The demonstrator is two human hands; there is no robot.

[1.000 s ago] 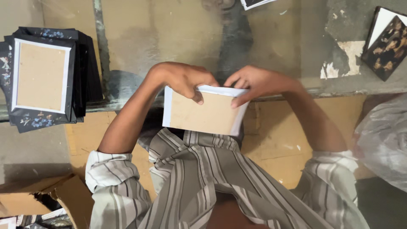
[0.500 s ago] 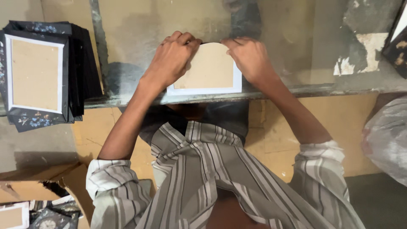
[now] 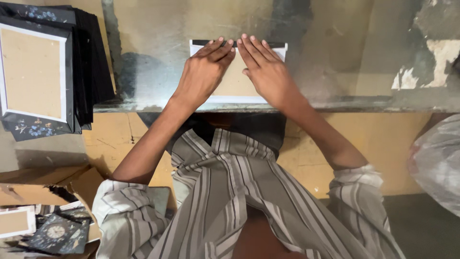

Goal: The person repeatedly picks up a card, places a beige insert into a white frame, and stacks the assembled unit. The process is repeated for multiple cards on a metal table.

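Note:
A brown card panel with a white border [image 3: 235,84] lies flat on the glass table top [image 3: 335,57], near its front edge. A dark strip shows along the panel's far edge. My left hand [image 3: 203,72] presses flat on the panel's left half, fingers together and stretched forward. My right hand [image 3: 263,67] lies flat on the right half, its fingertips reaching the far edge. Both palms cover most of the panel, and neither hand grips anything.
A stack of dark floral panels [image 3: 38,72], topped by a similar brown white-bordered one, sits at the table's left end. An open cardboard box [image 3: 43,211] with more such pieces stands at lower left. A clear plastic bag [image 3: 438,158] bulges at the right.
The panel went from being held up at my chest to lying flat on the table. My hands then slid forward over it and flattened out.

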